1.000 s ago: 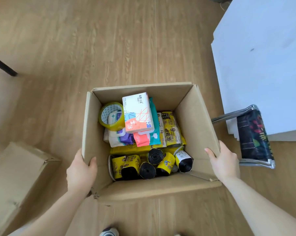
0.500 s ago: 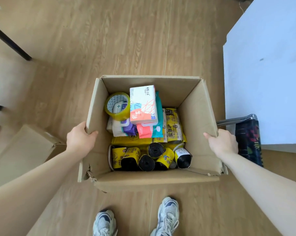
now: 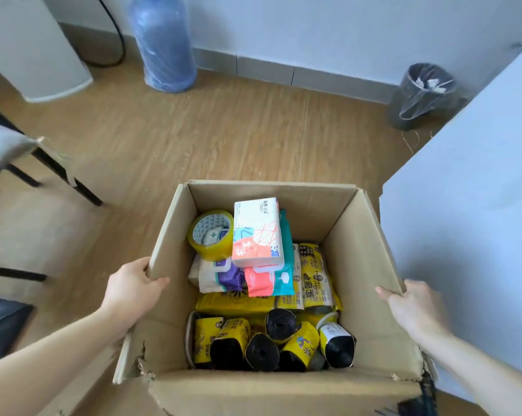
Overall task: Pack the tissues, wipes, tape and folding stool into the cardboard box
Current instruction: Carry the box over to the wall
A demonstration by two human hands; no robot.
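The open cardboard box (image 3: 359,265) serves as the landmark. The left hand (image 3: 133,288) grips the top edge of the box's left wall, its fingers curled over the rim with the thumb inside. The right hand (image 3: 414,304) holds the top edge of the right wall the same way, fingers wrapped over the rim.

Inside the box, toward its far left corner, a roll of yellowish tape (image 3: 211,234) leans tilted; through its core shows a small pack with a green cross. Just beside it, toward the box's middle, a white tissue pack (image 3: 258,232) lies on top, with red line art, an orange panel carrying white Chinese characters and small dark print along its upper edge, too small to read. Under it sits a teal and orange wipes pack (image 3: 268,280), and to that pack's left a white and purple pack (image 3: 217,276). Yellow packs (image 3: 315,274) with black Chinese print lie against the right inner side. Along the near wall stand black rolls in yellow labelled sleeves (image 3: 271,340).

Beyond the box's far wall, a blue water bottle (image 3: 163,43) stands by the wall, and a lined waste bin (image 3: 422,94) stands farther right.
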